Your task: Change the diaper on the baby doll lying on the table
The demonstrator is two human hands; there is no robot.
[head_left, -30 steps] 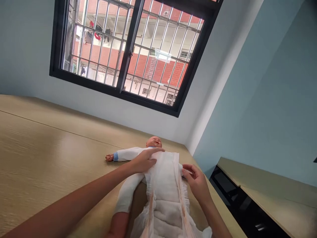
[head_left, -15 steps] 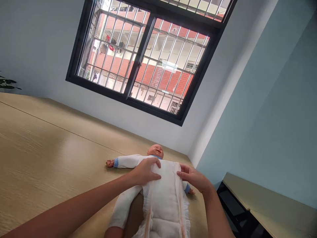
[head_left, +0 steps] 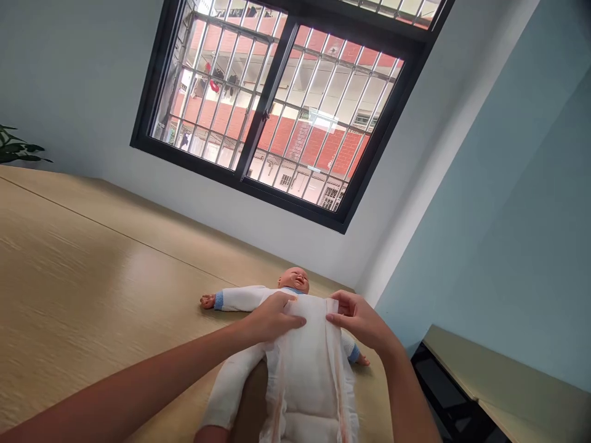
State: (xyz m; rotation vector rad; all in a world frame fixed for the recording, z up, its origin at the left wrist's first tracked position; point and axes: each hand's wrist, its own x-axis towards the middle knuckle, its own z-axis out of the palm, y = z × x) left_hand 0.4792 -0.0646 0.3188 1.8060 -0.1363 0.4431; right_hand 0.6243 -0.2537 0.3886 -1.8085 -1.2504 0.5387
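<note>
The left hand (head_left: 276, 320) is pinching the white diaper (head_left: 310, 363) by its upper left edge, thumb on top, while the right hand (head_left: 359, 319) is pinching the upper right corner! That unfolded diaper is covering the torso of the baby doll (head_left: 294, 280), which is lying face-up on the wood-grain table (head_left: 92, 258).

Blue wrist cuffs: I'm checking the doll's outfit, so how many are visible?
2: in the picture, one cuff left of the left hand, another cuff below the right hand, beside the diaper.
</note>
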